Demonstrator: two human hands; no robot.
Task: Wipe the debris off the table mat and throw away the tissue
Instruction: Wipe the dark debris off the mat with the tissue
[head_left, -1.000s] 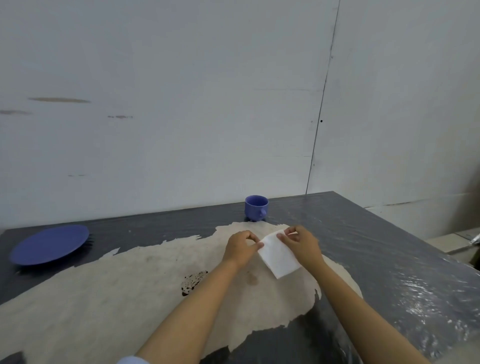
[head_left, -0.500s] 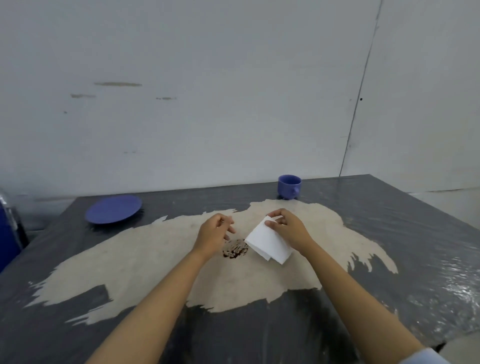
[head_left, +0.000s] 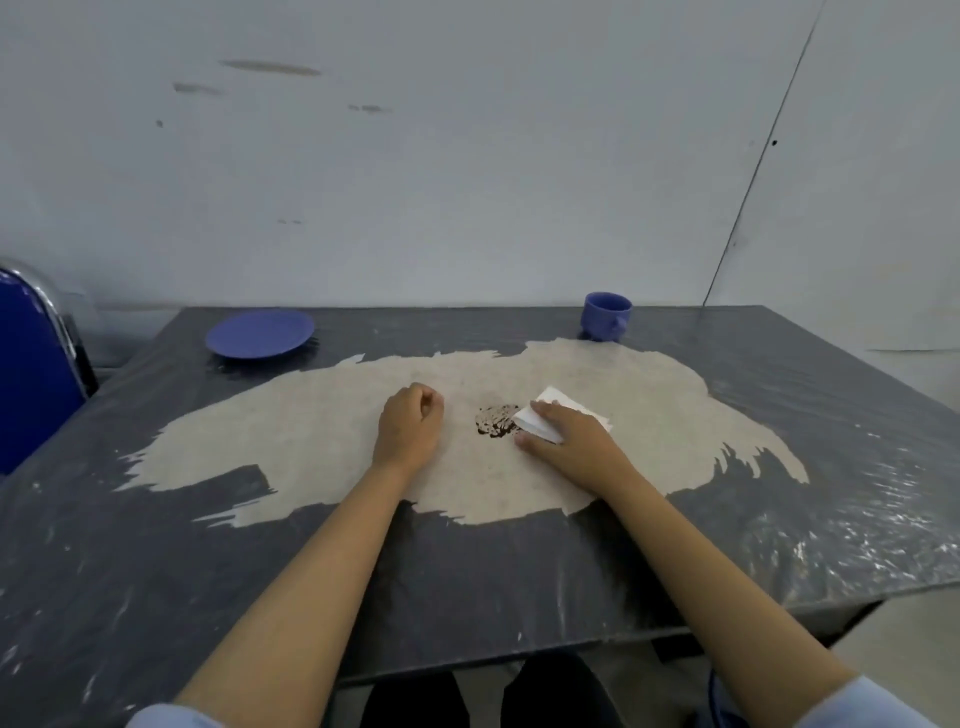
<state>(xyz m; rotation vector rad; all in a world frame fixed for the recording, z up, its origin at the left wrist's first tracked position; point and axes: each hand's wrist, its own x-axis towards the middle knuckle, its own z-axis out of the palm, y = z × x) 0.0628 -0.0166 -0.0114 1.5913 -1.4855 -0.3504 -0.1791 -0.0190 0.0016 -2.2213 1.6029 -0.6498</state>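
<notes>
A small heap of dark brown debris (head_left: 496, 422) lies in the middle of the ragged beige table mat (head_left: 322, 441). A folded white tissue (head_left: 556, 415) rests flat on the mat just right of the debris, its left edge touching it. My right hand (head_left: 566, 441) presses down on the tissue with the fingers spread over it. My left hand (head_left: 410, 423) rests on the mat left of the debris, curled into a loose fist with nothing in it.
The mat lies on a dark table (head_left: 467, 571) covered in shiny plastic. A blue plate (head_left: 260, 335) sits at the back left, a blue cup (head_left: 607, 316) at the back right. A blue chair (head_left: 31, 364) stands at the left edge. A white wall is behind.
The view has pulled back and tilted down. My right hand has lowered the tissue flat onto the mat beside the debris. My left hand let go of the tissue and curled shut to the left.
</notes>
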